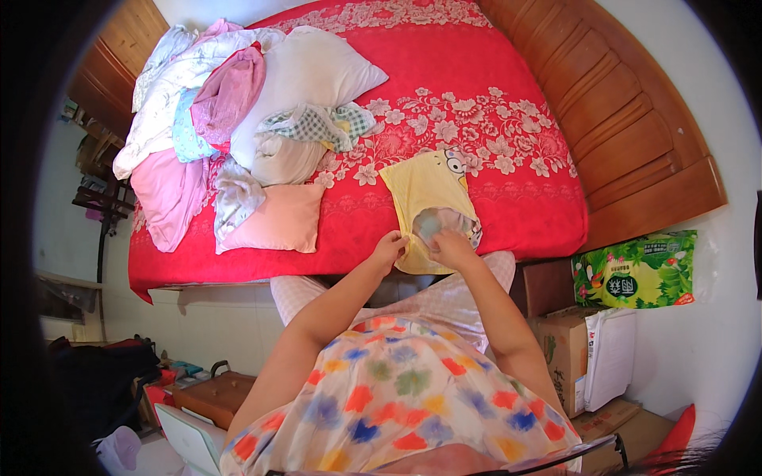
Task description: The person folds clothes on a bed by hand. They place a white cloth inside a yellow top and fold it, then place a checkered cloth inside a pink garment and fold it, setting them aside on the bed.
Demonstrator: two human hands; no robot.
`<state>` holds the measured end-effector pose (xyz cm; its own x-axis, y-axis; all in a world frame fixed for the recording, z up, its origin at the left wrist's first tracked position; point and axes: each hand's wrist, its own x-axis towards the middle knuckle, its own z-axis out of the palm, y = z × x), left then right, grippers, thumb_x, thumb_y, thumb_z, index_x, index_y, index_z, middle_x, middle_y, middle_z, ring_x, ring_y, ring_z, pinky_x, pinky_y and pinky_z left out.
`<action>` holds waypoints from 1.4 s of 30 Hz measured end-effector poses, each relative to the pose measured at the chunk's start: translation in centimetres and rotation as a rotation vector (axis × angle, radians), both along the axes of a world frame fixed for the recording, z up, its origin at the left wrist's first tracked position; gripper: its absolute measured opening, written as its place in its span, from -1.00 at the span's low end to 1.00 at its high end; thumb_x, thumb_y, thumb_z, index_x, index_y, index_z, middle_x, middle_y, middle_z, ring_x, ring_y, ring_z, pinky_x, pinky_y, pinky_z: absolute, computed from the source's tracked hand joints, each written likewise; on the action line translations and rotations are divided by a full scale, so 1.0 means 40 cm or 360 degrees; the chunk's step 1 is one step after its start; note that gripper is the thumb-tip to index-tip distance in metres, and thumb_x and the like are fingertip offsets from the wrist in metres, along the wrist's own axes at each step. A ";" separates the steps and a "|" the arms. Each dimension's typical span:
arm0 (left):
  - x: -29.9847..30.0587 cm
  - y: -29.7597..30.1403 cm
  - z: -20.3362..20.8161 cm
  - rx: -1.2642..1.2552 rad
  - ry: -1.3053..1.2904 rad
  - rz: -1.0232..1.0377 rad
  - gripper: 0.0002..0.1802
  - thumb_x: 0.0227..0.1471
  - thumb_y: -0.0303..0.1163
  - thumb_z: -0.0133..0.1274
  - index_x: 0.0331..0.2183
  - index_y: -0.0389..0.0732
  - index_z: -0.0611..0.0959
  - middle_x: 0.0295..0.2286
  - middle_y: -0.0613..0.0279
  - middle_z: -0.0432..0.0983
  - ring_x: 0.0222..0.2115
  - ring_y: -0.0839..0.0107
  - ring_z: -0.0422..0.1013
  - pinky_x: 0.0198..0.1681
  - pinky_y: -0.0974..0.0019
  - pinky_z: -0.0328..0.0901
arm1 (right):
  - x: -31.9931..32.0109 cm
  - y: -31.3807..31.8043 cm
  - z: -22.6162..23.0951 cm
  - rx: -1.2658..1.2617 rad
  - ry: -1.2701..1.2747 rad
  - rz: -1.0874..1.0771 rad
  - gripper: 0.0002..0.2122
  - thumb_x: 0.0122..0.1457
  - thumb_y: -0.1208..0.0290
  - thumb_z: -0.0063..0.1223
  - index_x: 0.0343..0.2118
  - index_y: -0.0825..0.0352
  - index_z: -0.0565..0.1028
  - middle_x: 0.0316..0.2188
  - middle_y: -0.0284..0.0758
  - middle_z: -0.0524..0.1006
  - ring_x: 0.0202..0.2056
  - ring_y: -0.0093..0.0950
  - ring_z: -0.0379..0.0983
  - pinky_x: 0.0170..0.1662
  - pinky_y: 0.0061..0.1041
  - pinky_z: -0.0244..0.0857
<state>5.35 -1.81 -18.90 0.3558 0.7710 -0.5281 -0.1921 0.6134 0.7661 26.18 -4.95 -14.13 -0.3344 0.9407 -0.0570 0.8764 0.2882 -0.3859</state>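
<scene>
A small yellow pillowcase with a cartoon figure on its far edge lies at the front of the bed. Its mouth faces me, and pale, bluish patterned fabric shows inside. My left hand pinches the left side of the case's rim. At the opening, my right hand has its fingers curled and closed against the pale fabric; what they grip, if anything, is hidden. The case's near edge hangs over the bed's edge, just above my lap.
A red floral bedspread covers the bed. To the left lie a peach pillow, a white pillow, a green checked cloth and heaped bedding. A wooden headboard, cardboard box and green package stand right.
</scene>
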 end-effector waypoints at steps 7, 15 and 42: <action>-0.002 -0.019 0.038 -0.0040 -0.0333 0.0079 -0.95 0.14 -0.38 0.00 -0.33 -0.11 0.48 -0.41 0.41 0.45 -0.39 0.55 0.38 -0.28 0.49 0.27 | 0.039 0.034 0.026 -0.0346 0.0742 -0.0161 -0.85 -0.03 0.40 0.11 -0.45 0.32 0.40 -0.47 -0.23 0.45 -0.41 -0.23 0.43 -0.34 -0.37 0.28; 0.011 -0.018 0.037 -0.0053 0.0078 0.0045 -0.91 0.16 -0.33 -0.02 -0.26 -0.06 0.45 -0.33 0.41 0.45 -0.28 0.52 0.38 -0.19 0.37 0.30 | -0.032 0.076 0.031 0.0047 0.0873 -0.0416 -0.77 0.00 0.45 0.01 -0.25 0.35 0.35 -0.44 -0.17 0.47 -0.35 -0.24 0.47 -0.28 -0.35 0.32; 0.028 -0.011 0.023 -0.0052 0.0133 0.0112 -0.89 0.06 -0.41 0.05 -0.34 -0.11 0.45 -0.43 0.36 0.44 -0.40 0.51 0.41 -0.32 0.45 0.35 | -0.147 0.010 0.055 0.0691 0.0151 -0.0227 -0.92 -0.10 0.45 0.10 -0.50 0.27 0.45 -0.45 -0.30 0.39 -0.30 -0.29 0.36 -0.24 -0.30 0.21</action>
